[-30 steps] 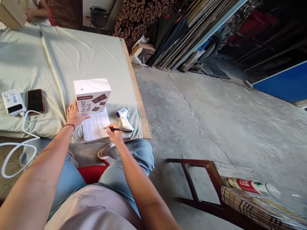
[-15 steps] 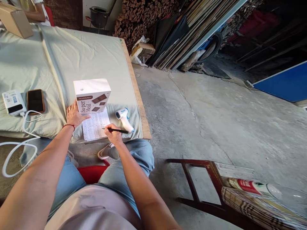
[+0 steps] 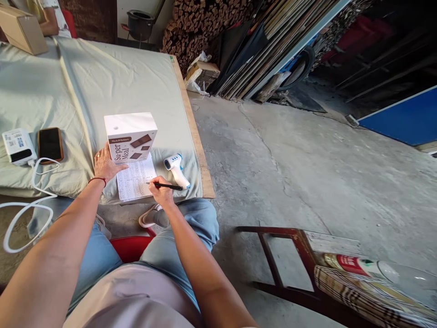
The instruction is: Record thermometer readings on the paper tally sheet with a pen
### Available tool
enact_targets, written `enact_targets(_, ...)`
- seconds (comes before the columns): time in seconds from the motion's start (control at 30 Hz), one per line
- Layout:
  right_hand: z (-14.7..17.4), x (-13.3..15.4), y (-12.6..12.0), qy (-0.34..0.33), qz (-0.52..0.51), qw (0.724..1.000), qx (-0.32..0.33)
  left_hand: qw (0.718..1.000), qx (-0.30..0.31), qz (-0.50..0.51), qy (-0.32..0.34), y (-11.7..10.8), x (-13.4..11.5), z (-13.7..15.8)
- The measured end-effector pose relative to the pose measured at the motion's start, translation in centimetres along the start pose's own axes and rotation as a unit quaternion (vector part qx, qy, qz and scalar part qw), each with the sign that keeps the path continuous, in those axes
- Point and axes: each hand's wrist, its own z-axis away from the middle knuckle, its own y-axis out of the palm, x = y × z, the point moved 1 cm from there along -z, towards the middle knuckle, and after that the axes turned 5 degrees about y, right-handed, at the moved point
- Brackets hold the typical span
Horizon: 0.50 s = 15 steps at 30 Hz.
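My right hand (image 3: 161, 193) grips a black pen (image 3: 172, 186), its tip at the right part of a sheet of paper (image 3: 131, 186) covered in rows of handwriting. My left hand (image 3: 106, 166) lies beside a white box (image 3: 131, 124) printed "Super Meal", thumb stretched over the paper's upper left and the other fingers along the box's left side, their tips partly hidden. The box stands upright over the sheet's far end. Just right of the paper lies a white and blue infrared thermometer (image 3: 176, 171).
A phone (image 3: 50, 144) and a white power bank (image 3: 18, 146) with a looping cable lie left on the cloth-covered table (image 3: 129, 77). Another person's arm (image 3: 50, 23) is near a cardboard box (image 3: 23, 29) at the far left. A wooden chair (image 3: 300, 255) carrying a bottle (image 3: 355, 265) stands right.
Both hands, the box and the paper keep nearly the same places. The other person's arm at the far left has shifted slightly beside the cardboard box.
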Motion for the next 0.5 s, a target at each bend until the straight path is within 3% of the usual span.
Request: enact_targets(0.5,-0.05,-0.25,0.02,0.002,0.007,1.0,-0.008,1.0,-0.012,0.018,0.011,0.09,0.14,-0.02)
